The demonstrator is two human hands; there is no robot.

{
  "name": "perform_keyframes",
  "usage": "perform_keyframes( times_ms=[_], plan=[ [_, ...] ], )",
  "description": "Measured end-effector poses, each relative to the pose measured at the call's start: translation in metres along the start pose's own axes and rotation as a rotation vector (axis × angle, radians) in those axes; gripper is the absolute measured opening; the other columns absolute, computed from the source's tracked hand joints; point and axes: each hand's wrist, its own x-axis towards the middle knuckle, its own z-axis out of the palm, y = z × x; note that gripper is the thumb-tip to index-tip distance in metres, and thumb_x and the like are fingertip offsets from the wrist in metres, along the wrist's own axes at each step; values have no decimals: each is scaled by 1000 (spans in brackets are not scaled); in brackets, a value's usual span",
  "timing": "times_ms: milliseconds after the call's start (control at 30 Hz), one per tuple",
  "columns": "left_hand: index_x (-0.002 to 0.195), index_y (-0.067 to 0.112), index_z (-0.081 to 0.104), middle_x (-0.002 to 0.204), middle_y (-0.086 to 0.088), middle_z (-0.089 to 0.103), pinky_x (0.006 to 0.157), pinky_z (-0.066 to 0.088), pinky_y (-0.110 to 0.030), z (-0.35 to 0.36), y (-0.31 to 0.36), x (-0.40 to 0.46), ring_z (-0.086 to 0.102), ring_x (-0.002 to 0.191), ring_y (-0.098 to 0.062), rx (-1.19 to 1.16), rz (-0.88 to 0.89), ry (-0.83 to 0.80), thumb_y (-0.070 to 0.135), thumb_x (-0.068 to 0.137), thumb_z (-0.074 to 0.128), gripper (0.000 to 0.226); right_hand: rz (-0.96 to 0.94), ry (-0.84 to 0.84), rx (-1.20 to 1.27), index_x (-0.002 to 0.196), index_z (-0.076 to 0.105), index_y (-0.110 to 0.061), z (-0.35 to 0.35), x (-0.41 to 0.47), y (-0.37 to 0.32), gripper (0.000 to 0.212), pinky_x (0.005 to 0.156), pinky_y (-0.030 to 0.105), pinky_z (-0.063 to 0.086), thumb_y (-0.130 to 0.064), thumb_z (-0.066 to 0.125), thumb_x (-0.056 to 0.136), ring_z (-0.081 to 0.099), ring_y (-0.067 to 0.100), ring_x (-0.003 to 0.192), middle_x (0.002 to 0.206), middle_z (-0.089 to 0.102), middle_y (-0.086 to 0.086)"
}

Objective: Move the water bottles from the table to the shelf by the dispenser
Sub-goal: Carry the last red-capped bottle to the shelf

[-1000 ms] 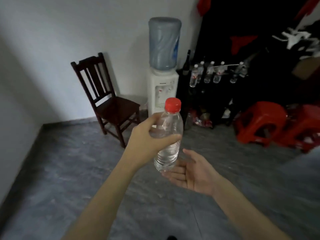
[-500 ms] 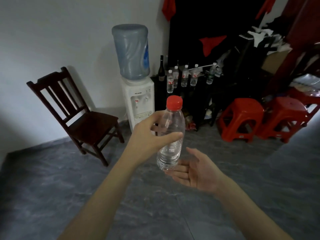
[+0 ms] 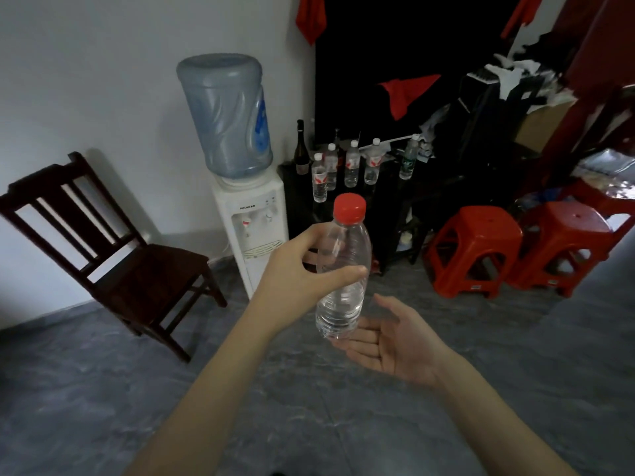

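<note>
My left hand (image 3: 302, 276) grips a clear water bottle (image 3: 343, 297) with a red cap around its middle and holds it upright in front of me. Just under the bottle's base my right hand (image 3: 388, 341) lies palm up with relaxed fingers. A white water dispenser (image 3: 252, 221) with a blue jug stands against the wall. Right of it is a dark shelf (image 3: 388, 187) with several small water bottles (image 3: 351, 164) and a dark glass bottle (image 3: 301, 149) standing on top.
A dark wooden chair (image 3: 113, 255) stands at the left by the wall. Two red plastic stools (image 3: 477, 249) sit on the grey floor right of the shelf. Dark clutter, cloth and a cardboard box (image 3: 539, 121) fill the back right.
The dispenser, shelf and stools have grown larger and shifted in view as I come closer. My hands and the bottle keep the same pose.
</note>
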Motion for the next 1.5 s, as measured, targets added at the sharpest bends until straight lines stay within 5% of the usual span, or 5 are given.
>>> perform_keyframes(
  times_ms=[200,400,733,967,1500],
  plan=[
    [126,49,62,115,22,73,94,55,-33,-10,-38,83,69,103,0,7,-20,-58,66,62,79,68,4,30,-5,135,54,4,-12,59,-53,75,86,33,56,-55,44,91,65,30,116,132,61,25],
    [129,44,62,116,21,72,94,55,-31,-41,-66,180,68,104,2,-8,-18,-105,67,60,77,74,-10,87,14,133,55,4,-6,127,-124,74,85,32,56,-55,47,90,63,31,120,131,62,24],
    [125,52,60,121,24,69,94,55,-29,-60,-100,313,64,108,8,-29,27,-302,64,65,80,65,-107,153,81,119,69,1,-15,204,-209,67,80,30,54,-53,59,80,68,27,109,126,65,23],
    [120,52,62,122,24,69,100,55,-36,-44,-125,396,65,112,3,-70,14,-361,56,68,84,57,-132,182,170,128,61,0,-61,244,-262,70,79,32,57,-55,56,86,66,31,114,130,63,24],
    [129,58,57,128,25,67,94,54,-18,31,-178,634,62,121,2,-42,-33,-335,44,76,87,63,-49,164,218,108,76,-2,-199,377,-459,55,78,34,58,-49,58,85,69,30,108,122,68,23]
  ],
)
